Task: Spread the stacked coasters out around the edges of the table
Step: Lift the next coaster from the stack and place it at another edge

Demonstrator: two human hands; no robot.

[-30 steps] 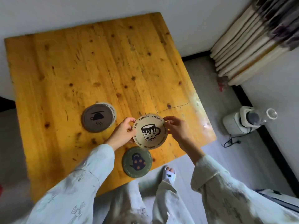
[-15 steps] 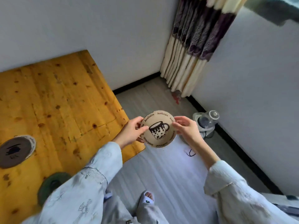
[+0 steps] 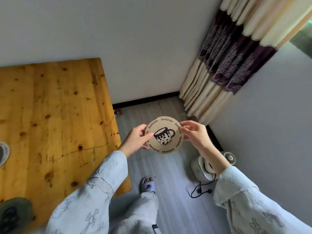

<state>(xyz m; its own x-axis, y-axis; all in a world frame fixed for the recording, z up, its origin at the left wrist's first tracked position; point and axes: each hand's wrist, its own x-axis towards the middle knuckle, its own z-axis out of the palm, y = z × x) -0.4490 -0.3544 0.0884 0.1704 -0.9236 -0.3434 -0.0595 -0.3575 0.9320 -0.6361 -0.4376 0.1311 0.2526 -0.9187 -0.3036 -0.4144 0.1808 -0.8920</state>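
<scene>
A round beige coaster (image 3: pixel 164 135) with a spotted mug drawing and "Aesthetics" lettering is held in the air over the floor, to the right of the wooden table (image 3: pixel 55 119). My left hand (image 3: pixel 136 140) pinches its left rim and my right hand (image 3: pixel 194 134) pinches its right rim. A green coaster (image 3: pixel 16 214) lies near the table's front edge at the lower left. A grey stack of coasters (image 3: pixel 3 153) shows partly at the frame's left edge.
The table's right edge runs beside grey floor (image 3: pixel 170 191). A small white appliance (image 3: pixel 205 169) with a black cord (image 3: pixel 200 191) stands by the right wall. A striped curtain (image 3: pixel 233 59) hangs in the corner. My slippered foot (image 3: pixel 148 184) is below the coaster.
The view has swung right, away from the table. The beige coaster, held in both hands, has gone from above the table's front edge to out over the floor.
</scene>
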